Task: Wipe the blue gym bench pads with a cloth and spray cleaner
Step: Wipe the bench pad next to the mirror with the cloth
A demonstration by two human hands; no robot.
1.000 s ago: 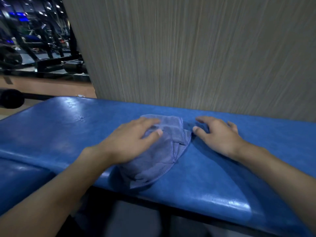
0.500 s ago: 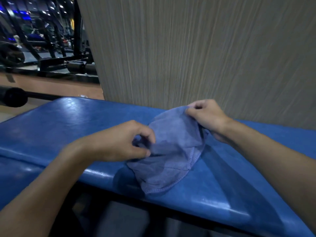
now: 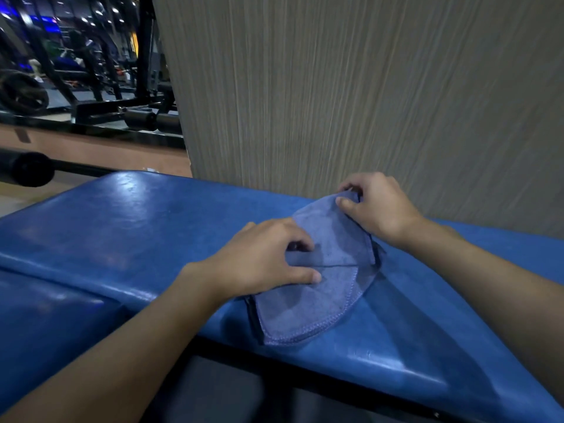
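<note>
On the glossy blue padded bench surface (image 3: 122, 227), the folded grey-blue microfibre cloth (image 3: 320, 288) lies near the front edge. Flat a second ago, the left hand (image 3: 262, 257) now pinches its middle fold and the right hand (image 3: 378, 206) lifts its far corner: probably refolding, with wiping paused.

A grey wall panel (image 3: 366, 102) with fine vertical grain is filling the upper middle and right of the view. Left of the panel a dim gym hall is showing; whether through an opening or in a mirror cannot be told. Black machine frames (image 3: 91, 71) are standing there, a dark weight plate (image 3: 21, 93) is sitting far left of the panel, and two black roller pads (image 3: 152, 119) are lying low beside its left edge. Small ceiling lights (image 3: 100, 7) are glowing above them. A tan floor strip (image 3: 91, 151) is running up to the panel's foot, and a black padded bar (image 3: 24, 169) is jutting in over it.
</note>
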